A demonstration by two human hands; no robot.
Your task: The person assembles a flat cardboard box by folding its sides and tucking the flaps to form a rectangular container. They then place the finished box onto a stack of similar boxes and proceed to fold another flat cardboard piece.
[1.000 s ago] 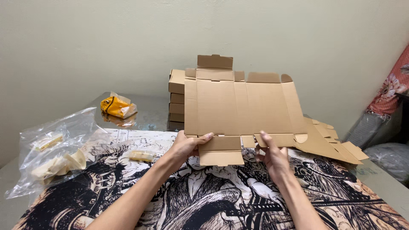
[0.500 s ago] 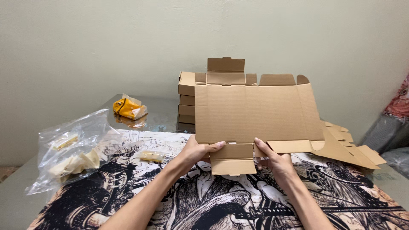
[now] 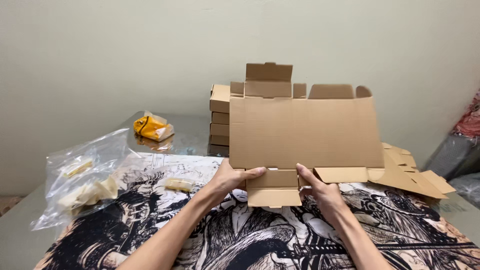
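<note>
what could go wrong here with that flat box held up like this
Both hands, left hand and right hand, pinch only the bottom edge of the upright cardboard blank, so it may flop or crease. It may also knock the stacked boxes close behind, or snag the loose flat cardboard lying beside it.

One flat brown die-cut cardboard box blank [image 3: 305, 132], four stacked folded brown cardboard boxes [image 3: 219, 120] at ten o'clock, two clear plastic bags [image 3: 85, 175]

Flat brown carton blank [image 3: 305, 132] held upright, centre. Stacked brown cartons [image 3: 220, 117] behind. Clear bag [image 3: 85, 175] left; yellow packet [image 3: 150, 127], possibly bagged.
</note>
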